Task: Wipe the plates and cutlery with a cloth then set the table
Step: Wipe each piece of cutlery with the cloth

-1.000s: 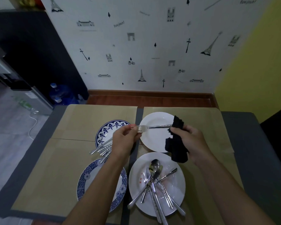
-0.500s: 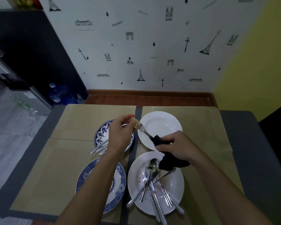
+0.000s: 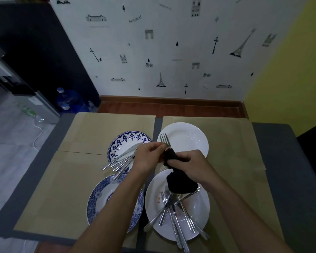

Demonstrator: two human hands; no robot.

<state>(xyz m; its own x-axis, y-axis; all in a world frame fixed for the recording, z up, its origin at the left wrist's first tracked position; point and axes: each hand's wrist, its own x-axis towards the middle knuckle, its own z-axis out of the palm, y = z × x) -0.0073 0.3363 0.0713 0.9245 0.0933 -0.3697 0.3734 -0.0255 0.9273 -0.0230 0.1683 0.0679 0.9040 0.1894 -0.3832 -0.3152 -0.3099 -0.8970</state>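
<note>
My left hand [image 3: 147, 156] pinches a fork [image 3: 165, 140] just below its tines, which point away from me over the far white plate [image 3: 188, 137]. My right hand [image 3: 189, 162] grips a black cloth [image 3: 179, 181] wrapped round the fork's handle; the cloth's loose end hangs over the near white plate [image 3: 199, 221]. That plate carries a heap of spoons and forks [image 3: 173, 210]. Several more pieces of cutlery [image 3: 119, 161] lie on the far blue-patterned plate [image 3: 124, 138]. A second blue-patterned plate [image 3: 97, 203] sits near me, partly under my left forearm.
Tan placemats [image 3: 102, 126] cover the dark grey table [image 3: 288, 179]. Beyond the table's far edge runs a brown wooden ledge [image 3: 171, 106] below the patterned wall. Blue water bottles [image 3: 69, 101] stand on the floor at the left.
The fork turned from lying sideways to pointing its tines away from me. My right hand and the cloth moved in along the handle toward my left hand.
</note>
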